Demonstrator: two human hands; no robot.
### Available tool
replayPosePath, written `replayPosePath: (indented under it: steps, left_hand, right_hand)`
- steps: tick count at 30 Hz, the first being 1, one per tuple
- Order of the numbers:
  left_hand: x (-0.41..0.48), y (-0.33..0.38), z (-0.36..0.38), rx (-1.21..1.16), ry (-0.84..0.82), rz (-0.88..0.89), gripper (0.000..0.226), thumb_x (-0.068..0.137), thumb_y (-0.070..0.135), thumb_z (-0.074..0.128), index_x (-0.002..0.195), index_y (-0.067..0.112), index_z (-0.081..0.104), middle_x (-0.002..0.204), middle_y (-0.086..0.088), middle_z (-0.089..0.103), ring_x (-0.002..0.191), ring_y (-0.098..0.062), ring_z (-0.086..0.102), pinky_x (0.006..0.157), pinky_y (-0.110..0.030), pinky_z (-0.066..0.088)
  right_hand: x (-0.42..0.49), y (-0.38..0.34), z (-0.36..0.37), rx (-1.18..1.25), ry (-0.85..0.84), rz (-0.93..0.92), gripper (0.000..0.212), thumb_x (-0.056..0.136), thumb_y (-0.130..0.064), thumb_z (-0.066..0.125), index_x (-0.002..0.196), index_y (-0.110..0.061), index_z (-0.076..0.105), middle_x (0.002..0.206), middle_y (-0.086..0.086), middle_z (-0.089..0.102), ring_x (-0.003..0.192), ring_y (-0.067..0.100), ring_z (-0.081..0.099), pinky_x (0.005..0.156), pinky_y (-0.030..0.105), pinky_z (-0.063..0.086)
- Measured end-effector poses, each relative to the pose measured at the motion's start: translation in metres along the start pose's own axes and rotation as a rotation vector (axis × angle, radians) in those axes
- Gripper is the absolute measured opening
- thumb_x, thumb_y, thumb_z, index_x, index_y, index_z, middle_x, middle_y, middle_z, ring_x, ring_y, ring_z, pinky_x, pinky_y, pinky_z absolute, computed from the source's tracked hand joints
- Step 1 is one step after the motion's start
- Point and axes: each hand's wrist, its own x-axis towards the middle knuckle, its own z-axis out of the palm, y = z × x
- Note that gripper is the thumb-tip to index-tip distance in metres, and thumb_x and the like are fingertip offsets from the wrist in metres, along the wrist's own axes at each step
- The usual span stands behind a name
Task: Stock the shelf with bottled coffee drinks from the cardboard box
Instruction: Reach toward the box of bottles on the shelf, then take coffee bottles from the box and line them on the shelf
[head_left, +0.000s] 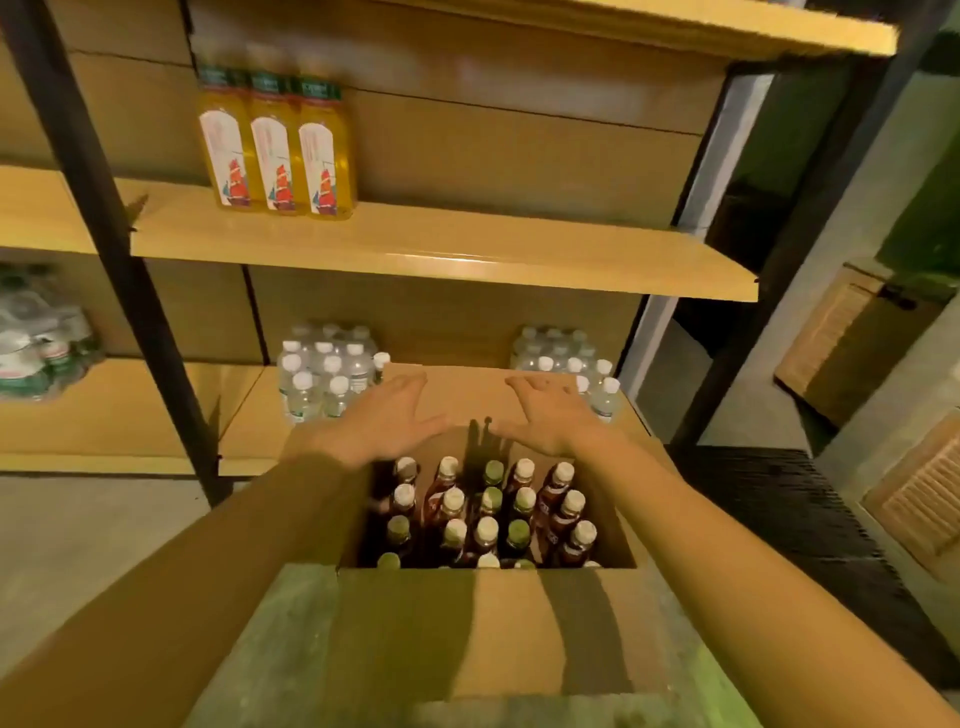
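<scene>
**Status.** The open brown cardboard box (467, 623) stands directly in front of the shelving with its flaps folded outward. The dark bottled coffee drinks with cream and green caps (488, 519) stand upright inside it, packed in close rows. None is on the shelving yet, so stocking appears not to have begun.

**Hands.** The left hand (387, 415) and the right hand (545, 415) both reach over the far flap. Their fingers are straight, spread wide and holding nothing. Whether the palms press on the flap cannot be confirmed.

**Target.** The light wooden shelf board (441, 244) above the box carries three yellow bottles with ship labels (275, 156) at its left. The likely placement zone is to their right.

**Hazards.**
- The far flap lies just beside the clear water bottle packs (327, 374) on the lower shelf. Pushing it further back could tip the loose outer bottles.
- If the flap is released without being creased, it may swing back over the opening and obstruct the reach.
- The coffee drinks touch one another. Pulling one out at an angle could drag or topple its neighbours.
- A careless lift could strike the shelf edge or the yellow bottles.
</scene>
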Motion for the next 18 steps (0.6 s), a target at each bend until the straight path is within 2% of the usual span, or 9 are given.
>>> replayPosePath:
  steps: [3, 5, 7, 9, 11, 13, 14, 16, 18]
  left_hand:
    - [0.017, -0.007, 0.012, -0.043, -0.046, -0.104, 0.077, 0.089, 0.057, 0.043, 0.148, 0.015, 0.017, 0.156, -0.007, 0.022, 0.14, -0.026, 0.028, 0.113, -0.038, 0.027]
    - [0.026, -0.019, 0.023, -0.061, -0.055, -0.18, 0.07, 0.087, 0.057, 0.046, 0.143, 0.018, 0.029, 0.148, -0.007, 0.038, 0.128, -0.025, 0.043, 0.104, -0.038, 0.037]
    - [0.034, -0.035, 0.035, -0.035, -0.008, -0.231, 0.056, 0.08, 0.07, 0.039, 0.12, 0.031, 0.046, 0.118, -0.001, 0.062, 0.096, -0.019, 0.059, 0.086, -0.036, 0.05]
    - [0.042, -0.058, 0.053, -0.018, -0.008, -0.3, 0.064, 0.068, 0.086, 0.018, 0.097, 0.038, 0.049, 0.091, 0.007, 0.066, 0.075, -0.015, 0.063, 0.073, -0.036, 0.055]
    - [0.041, -0.062, 0.064, -0.033, -0.035, -0.294, 0.071, 0.069, 0.084, 0.016, 0.1, 0.033, 0.052, 0.094, 0.004, 0.067, 0.08, -0.017, 0.063, 0.078, -0.038, 0.054]
    - [0.043, -0.06, 0.075, -0.067, -0.019, -0.227, 0.067, 0.079, 0.07, 0.035, 0.119, 0.019, 0.052, 0.115, -0.002, 0.061, 0.102, -0.022, 0.058, 0.096, -0.036, 0.044]
    - [0.046, -0.063, 0.085, -0.096, -0.029, -0.233, 0.062, 0.083, 0.061, 0.042, 0.124, 0.015, 0.05, 0.119, -0.003, 0.057, 0.109, -0.022, 0.054, 0.099, -0.033, 0.04]
    - [0.056, -0.075, 0.109, -0.211, -0.072, -0.283, 0.061, 0.083, 0.058, 0.044, 0.126, 0.016, 0.049, 0.123, -0.002, 0.056, 0.113, -0.021, 0.053, 0.096, -0.03, 0.039]
    - [0.07, -0.084, 0.132, -0.359, -0.13, -0.351, 0.071, 0.076, 0.064, 0.044, 0.129, 0.017, 0.046, 0.125, -0.003, 0.056, 0.112, -0.021, 0.054, 0.096, -0.034, 0.042]
  right_hand:
    - [0.033, 0.003, 0.015, 0.027, -0.061, -0.105, 0.077, 0.089, -0.057, 0.043, 0.148, -0.015, 0.016, 0.156, 0.011, 0.023, 0.143, 0.029, 0.023, 0.117, 0.046, 0.019]
    - [0.05, 0.002, 0.027, 0.047, -0.077, -0.141, 0.074, 0.089, -0.054, 0.044, 0.147, -0.015, 0.019, 0.155, 0.011, 0.026, 0.141, 0.03, 0.026, 0.116, 0.047, 0.022]
    - [0.068, 0.001, 0.039, 0.072, -0.08, -0.186, 0.068, 0.091, -0.051, 0.045, 0.144, -0.014, 0.027, 0.15, 0.011, 0.035, 0.137, 0.031, 0.034, 0.114, 0.047, 0.028]
    - [0.081, -0.002, 0.053, 0.075, -0.076, -0.218, 0.063, 0.09, -0.049, 0.048, 0.14, -0.014, 0.035, 0.143, 0.009, 0.045, 0.129, 0.029, 0.045, 0.108, 0.045, 0.036]
    - [0.092, -0.004, 0.069, 0.086, -0.092, -0.236, 0.063, 0.087, -0.049, 0.053, 0.139, -0.016, 0.038, 0.139, 0.007, 0.05, 0.122, 0.028, 0.051, 0.103, 0.043, 0.041]
    - [0.103, -0.003, 0.088, 0.149, -0.111, -0.227, 0.064, 0.087, -0.046, 0.055, 0.141, -0.017, 0.035, 0.14, 0.008, 0.049, 0.121, 0.029, 0.051, 0.1, 0.04, 0.043]
    - [0.108, -0.002, 0.098, 0.178, -0.125, -0.213, 0.064, 0.089, -0.042, 0.054, 0.143, -0.016, 0.03, 0.141, 0.01, 0.047, 0.121, 0.03, 0.051, 0.097, 0.039, 0.043]
    - [0.119, 0.0, 0.117, 0.199, -0.141, -0.178, 0.062, 0.093, -0.038, 0.049, 0.145, -0.013, 0.026, 0.139, 0.013, 0.047, 0.119, 0.032, 0.05, 0.09, 0.038, 0.043]
    - [0.129, 0.001, 0.138, 0.262, -0.146, -0.101, 0.053, 0.094, -0.033, 0.048, 0.138, -0.008, 0.033, 0.133, 0.014, 0.051, 0.114, 0.033, 0.053, 0.08, 0.035, 0.042]
